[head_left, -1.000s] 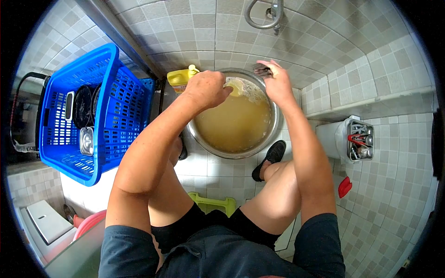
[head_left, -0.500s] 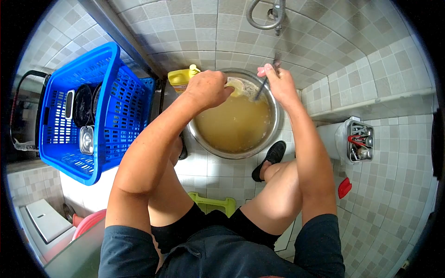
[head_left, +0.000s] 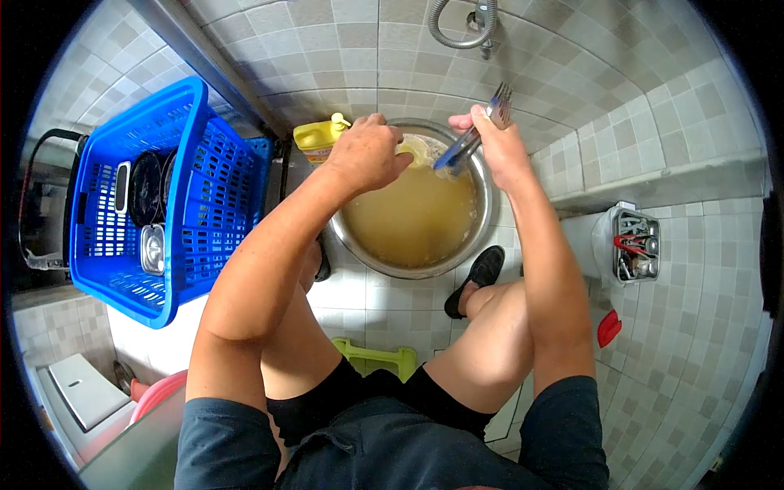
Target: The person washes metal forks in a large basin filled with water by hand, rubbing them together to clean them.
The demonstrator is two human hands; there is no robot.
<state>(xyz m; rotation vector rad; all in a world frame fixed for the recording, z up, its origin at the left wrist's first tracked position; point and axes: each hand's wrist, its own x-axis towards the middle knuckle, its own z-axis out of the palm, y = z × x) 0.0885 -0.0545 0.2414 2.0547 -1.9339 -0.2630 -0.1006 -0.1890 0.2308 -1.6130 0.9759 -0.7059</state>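
My right hand [head_left: 500,145] is closed around a fork [head_left: 482,126] over the right rim of a metal basin [head_left: 359,260]. The fork's tines point up toward the wall, and its lower end looks bluish. Whether more than one piece is in that grip I cannot tell. Murky yellow-brown water [head_left: 408,216] fills the basin, with suds along the far side. Above the basin's far left rim, my left hand [head_left: 371,155] is closed on a pale yellow sponge or cloth [head_left: 420,149], partly hidden by the fingers.
A yellow pump bottle [head_left: 314,139] stands behind my left hand. At left, a blue basket [head_left: 184,204] holds dark pans and a metal container. A cutlery holder [head_left: 635,245] with utensils is at right, near a red object [head_left: 608,328] on the floor. A shower hose [head_left: 461,41] hangs above.
The fork in my right hand has turned, so its tines and broad side now show. Its upper end was blurred before. My left hand has barely shifted.
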